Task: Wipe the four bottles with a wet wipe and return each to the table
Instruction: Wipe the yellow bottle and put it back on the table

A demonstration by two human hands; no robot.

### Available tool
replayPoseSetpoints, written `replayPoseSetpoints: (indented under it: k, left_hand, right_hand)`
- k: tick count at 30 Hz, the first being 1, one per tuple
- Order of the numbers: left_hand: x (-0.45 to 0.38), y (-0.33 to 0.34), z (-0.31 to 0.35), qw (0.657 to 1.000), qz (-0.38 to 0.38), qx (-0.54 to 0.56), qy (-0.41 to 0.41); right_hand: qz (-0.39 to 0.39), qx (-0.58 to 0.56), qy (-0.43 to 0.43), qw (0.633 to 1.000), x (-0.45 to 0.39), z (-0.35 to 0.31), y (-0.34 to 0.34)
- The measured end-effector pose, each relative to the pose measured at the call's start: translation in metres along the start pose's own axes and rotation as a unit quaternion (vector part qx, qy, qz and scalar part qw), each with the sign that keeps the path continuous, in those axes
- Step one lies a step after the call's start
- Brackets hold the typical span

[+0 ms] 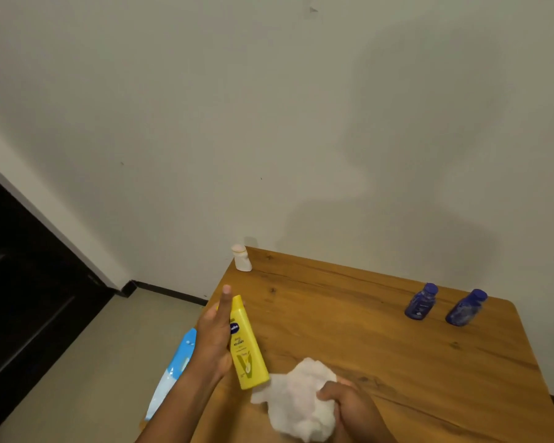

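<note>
My left hand (213, 338) holds a yellow lotion bottle (247, 345) tilted above the near left part of the wooden table (381, 340); one finger lies straight along its side. My right hand (349, 407) grips a crumpled white wet wipe (296, 396) just right of the bottle's base. A small white bottle (242, 258) stands at the table's far left corner. Two dark blue bottles (421, 302) (466, 308) stand side by side near the far right edge.
A blue and white wipes pack (173, 372) lies at the table's left edge, partly behind my left arm. A pale wall rises right behind the table. A dark door (23, 298) and pale floor (93, 372) lie to the left.
</note>
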State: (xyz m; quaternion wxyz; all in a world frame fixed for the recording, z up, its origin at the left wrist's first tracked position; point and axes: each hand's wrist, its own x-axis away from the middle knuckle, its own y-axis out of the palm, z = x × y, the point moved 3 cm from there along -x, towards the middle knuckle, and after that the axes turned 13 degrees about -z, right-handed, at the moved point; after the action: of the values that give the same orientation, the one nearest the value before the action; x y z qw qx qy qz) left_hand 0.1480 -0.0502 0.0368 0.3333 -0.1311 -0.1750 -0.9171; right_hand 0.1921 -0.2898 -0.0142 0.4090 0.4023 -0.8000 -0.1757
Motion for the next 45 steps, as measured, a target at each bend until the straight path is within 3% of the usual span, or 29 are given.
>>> replayPoseSetpoints:
  k: [3,6,10,14,18,21,25,29,31,33,35,41,45]
  left_hand:
    - [-0.003,-0.009,0.005,1.0,-0.018,0.016,0.008]
    - [-0.009,-0.003,0.01,0.999,-0.039,0.011,0.02]
    - [-0.026,-0.006,0.019,0.997,-0.047,-0.048,0.035]
    - [-0.058,-0.019,0.037,0.991,-0.037,-0.11,0.063]
    - [-0.103,-0.039,0.056,0.979,-0.025,-0.18,0.096]
    - [-0.145,-0.056,0.069,0.964,-0.032,-0.235,0.12]
    - [-0.192,-0.076,0.074,0.942,-0.068,-0.297,0.141]
    - [-0.223,-0.091,0.073,0.932,-0.1,-0.311,0.157]
    - [-0.233,-0.093,0.072,0.933,-0.094,-0.308,0.161]
    - [-0.242,-0.094,0.071,0.936,-0.082,-0.303,0.162]
    - [-0.251,-0.097,0.071,0.937,-0.07,-0.304,0.157]
    - [-0.271,-0.127,0.061,0.936,-0.035,-0.317,0.15]
    - [-0.28,-0.139,0.043,0.939,-0.03,-0.322,0.117]
  right_hand:
    - [0.052,-0.1,0.01,0.994,-0.01,0.019,-0.001]
    - [0.097,-0.123,0.033,0.987,-0.019,0.031,-0.007]
    - [0.161,-0.107,0.044,0.98,-0.044,0.037,-0.018]
    - [0.268,-0.095,-0.007,0.959,-0.086,0.011,-0.018]
    - [0.279,-0.21,0.015,0.937,-0.128,-0.015,-0.025]
    - [0.279,-0.19,-0.019,0.941,-0.164,-0.04,-0.027]
    - [0.331,-0.101,-0.089,0.934,-0.214,-0.088,-0.019]
    - [0.378,0.176,-0.153,0.896,-0.275,-0.124,-0.014]
    - [0.306,0.355,-0.139,0.872,-0.308,-0.124,-0.004]
    - [0.215,0.478,-0.071,0.849,-0.338,-0.113,0.007]
    - [0.172,0.565,-0.052,0.805,-0.357,-0.1,0.01]
    - [0.16,0.748,-0.018,0.644,-0.381,-0.063,-0.013]
    - [0.131,0.8,0.009,0.585,-0.39,-0.043,-0.004]
